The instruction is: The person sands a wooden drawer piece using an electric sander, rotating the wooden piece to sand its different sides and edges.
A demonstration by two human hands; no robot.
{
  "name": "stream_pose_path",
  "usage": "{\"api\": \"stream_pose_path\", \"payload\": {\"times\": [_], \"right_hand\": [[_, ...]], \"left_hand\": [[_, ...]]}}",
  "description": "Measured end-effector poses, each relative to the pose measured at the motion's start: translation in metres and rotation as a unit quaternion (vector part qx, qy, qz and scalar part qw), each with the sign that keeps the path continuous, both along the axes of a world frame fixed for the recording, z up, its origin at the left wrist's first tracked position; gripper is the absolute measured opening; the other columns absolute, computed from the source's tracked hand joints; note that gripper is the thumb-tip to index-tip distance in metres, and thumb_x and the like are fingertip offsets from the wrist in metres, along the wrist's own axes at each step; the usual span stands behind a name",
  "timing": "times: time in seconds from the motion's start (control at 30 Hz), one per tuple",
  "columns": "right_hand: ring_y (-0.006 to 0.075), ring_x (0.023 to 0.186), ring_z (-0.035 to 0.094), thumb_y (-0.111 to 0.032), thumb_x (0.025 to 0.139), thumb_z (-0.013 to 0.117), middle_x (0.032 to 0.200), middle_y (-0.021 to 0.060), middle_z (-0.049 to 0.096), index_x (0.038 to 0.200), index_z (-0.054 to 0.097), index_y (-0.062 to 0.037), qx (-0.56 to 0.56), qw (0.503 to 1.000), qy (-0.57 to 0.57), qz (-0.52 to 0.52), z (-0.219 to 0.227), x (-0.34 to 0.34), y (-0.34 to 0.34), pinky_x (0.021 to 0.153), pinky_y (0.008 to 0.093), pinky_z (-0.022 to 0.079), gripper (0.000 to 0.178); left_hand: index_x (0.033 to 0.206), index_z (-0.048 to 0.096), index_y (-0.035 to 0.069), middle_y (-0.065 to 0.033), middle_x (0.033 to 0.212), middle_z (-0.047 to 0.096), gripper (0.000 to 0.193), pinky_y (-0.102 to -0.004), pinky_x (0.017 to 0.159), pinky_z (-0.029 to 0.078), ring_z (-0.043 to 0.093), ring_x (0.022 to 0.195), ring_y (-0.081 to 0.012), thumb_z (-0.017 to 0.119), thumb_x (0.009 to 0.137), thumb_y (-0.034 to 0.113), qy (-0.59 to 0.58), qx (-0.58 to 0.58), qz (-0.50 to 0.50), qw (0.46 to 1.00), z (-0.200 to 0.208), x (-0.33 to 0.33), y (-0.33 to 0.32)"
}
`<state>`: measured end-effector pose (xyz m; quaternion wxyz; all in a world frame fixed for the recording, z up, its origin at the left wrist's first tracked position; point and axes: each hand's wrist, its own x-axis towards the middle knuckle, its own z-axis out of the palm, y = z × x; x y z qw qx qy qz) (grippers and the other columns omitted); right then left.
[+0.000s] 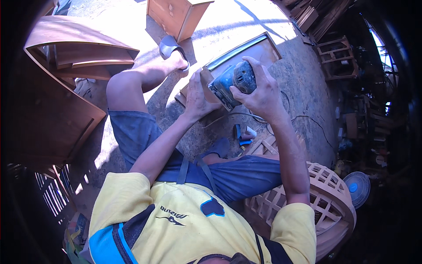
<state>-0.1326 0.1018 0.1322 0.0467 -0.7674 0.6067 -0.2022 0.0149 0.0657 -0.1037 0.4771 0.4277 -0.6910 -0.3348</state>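
Observation:
My right hand (263, 93) grips a dusty blue-grey electric sander (232, 83), tilted up with its pad facing left. My left hand (196, 97) rests with spread fingers against the sander's pad edge and a brown wooden piece (205, 77) beneath it. Beyond both hands a wooden panel with a pale metal strip (246, 50) lies on the concrete floor. The sander's black cord (246, 115) trails across the floor below my hands.
Curved wooden cabinet parts (66, 57) stand at the left, a wooden box (176, 15) at the top. A wooden lattice frame (325, 193) sits at my right side, a small blue fan (357, 187) beyond it. Stacked timber and crates (336, 55) fill the right.

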Motion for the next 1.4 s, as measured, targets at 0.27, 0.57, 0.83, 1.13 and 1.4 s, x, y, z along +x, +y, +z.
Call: {"api": "stream_pose_path", "payload": {"times": [0.27,0.57,0.83,1.13,1.4], "right_hand": [[0.0444,0.099,0.074,-0.033,0.083,0.089,0.116,0.0248,0.070,0.144,0.055,-0.0094,-0.015,0.994,0.010,-0.108,-0.006,-0.062,-0.027,0.090,0.0530,0.061,0.074],[0.0422,0.101,0.075,-0.034,0.081,0.090,0.115,0.0236,0.070,0.149,0.053,-0.0114,-0.013,0.999,0.003,-0.041,-0.005,-0.054,-0.026,0.091,0.0522,0.060,0.081],[0.0319,0.106,0.078,-0.043,0.086,0.089,0.111,0.0167,0.078,0.150,0.057,-0.0160,-0.020,0.994,0.049,-0.093,0.001,-0.103,-0.092,0.096,0.0484,0.061,0.077],[0.0405,0.104,0.075,-0.033,0.084,0.088,0.115,0.0237,0.070,0.148,0.054,-0.0097,-0.001,1.000,0.017,-0.006,0.002,0.003,-0.029,0.092,0.0511,0.061,0.076],[0.0376,0.109,0.074,-0.032,0.085,0.087,0.120,0.0219,0.069,0.150,0.053,-0.0136,0.038,0.999,0.023,-0.019,0.003,-0.001,-0.020,0.097,0.0507,0.061,0.074]], "left_hand": [[0.166,0.017,-0.005,-0.0293,0.162,0.033,0.145,-0.0550,0.128,0.033,0.034,0.154,-0.0473,0.103,0.060,0.043,-0.002,-0.021,0.012,1.000,-0.003,-0.004,0.001],[0.166,0.019,-0.005,-0.0283,0.160,0.036,0.142,-0.0552,0.127,0.034,0.037,0.152,-0.0467,0.103,0.058,0.037,0.027,-0.031,0.020,0.999,0.003,-0.002,0.000],[0.166,0.018,-0.003,-0.0273,0.155,0.039,0.143,-0.0555,0.125,0.036,0.041,0.147,-0.0457,0.103,0.058,0.038,0.009,-0.027,0.022,0.999,-0.002,-0.006,-0.001],[0.165,0.018,-0.005,-0.0286,0.160,0.036,0.144,-0.0559,0.126,0.034,0.038,0.151,-0.0475,0.103,0.058,0.038,0.006,-0.019,0.007,1.000,-0.002,0.004,-0.001],[0.166,0.014,-0.005,-0.0257,0.155,0.039,0.147,-0.0532,0.124,0.038,0.042,0.148,-0.0435,0.104,0.059,0.044,-0.025,0.035,0.005,0.999,0.005,0.000,0.001]]}}
